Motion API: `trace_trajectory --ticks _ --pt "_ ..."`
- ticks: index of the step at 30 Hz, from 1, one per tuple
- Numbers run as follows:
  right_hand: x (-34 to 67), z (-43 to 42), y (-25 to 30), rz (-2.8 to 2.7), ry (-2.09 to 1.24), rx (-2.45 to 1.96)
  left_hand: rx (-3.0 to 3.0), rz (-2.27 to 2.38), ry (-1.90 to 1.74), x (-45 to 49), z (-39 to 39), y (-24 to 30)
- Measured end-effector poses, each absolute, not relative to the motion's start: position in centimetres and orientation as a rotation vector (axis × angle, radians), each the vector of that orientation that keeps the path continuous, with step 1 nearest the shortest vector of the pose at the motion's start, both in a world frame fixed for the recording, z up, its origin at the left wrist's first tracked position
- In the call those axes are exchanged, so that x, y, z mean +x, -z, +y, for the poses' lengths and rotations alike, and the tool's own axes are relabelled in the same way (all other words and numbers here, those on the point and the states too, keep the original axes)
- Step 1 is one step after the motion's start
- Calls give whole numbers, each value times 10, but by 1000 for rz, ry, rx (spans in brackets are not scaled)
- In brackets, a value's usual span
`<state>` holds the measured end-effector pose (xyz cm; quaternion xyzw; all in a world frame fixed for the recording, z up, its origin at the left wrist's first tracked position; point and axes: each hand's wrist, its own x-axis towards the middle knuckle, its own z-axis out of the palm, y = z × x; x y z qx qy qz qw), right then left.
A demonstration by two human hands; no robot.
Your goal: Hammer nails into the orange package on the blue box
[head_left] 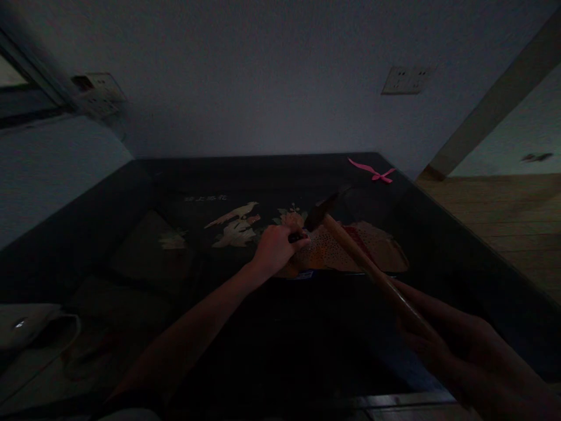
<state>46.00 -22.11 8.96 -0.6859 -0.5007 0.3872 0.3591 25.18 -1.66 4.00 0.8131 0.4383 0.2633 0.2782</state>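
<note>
The left hand's (pixel 272 248) thumb and fingers pinch a small dark piece (pixel 298 236) over a flat, hole-dotted sheet (pixel 324 248) on the dark table (pixel 249 351). The right hand's (pixel 477 348) fingers wrap the wooden handle of a hammer (pixel 372 272); its head is just beside the piece, though I can't tell whether they touch. A pink ribbon (pixel 377 175) lies near the table's far right corner.

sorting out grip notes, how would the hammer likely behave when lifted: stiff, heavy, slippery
The hammer probably feels top-heavy, its dark, metal-looking head sitting at one end. The long, wood-like handle looks straight and likely stiff. Its sheen hints at some slipperiness.
</note>
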Motion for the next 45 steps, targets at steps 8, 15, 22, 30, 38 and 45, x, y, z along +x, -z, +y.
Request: trace_trajectory --ticks 8,15,22,30,38,45 --pt "459 -223 -87 -1209 -1009 -1748 2157 1132 -729 251 -16 -36" --pt "465 -221 -85 -1384 -1107 -1719 2184 1166 -710 251 -17 -40" --pt "462 -223 -83 -1271 -1029 -1751 2165 1144 -740 251 -17 -38" --pt "470 -225 -79 -1313 -1063 -1736 2182 1177 -709 251 -18 -40" --pt "468 -220 -82 -1376 -1094 -1705 2203 1225 -668 252 -18 -40" --pt "468 -221 -79 -1334 -1119 -1718 2221 1205 -687 251 -17 -38"
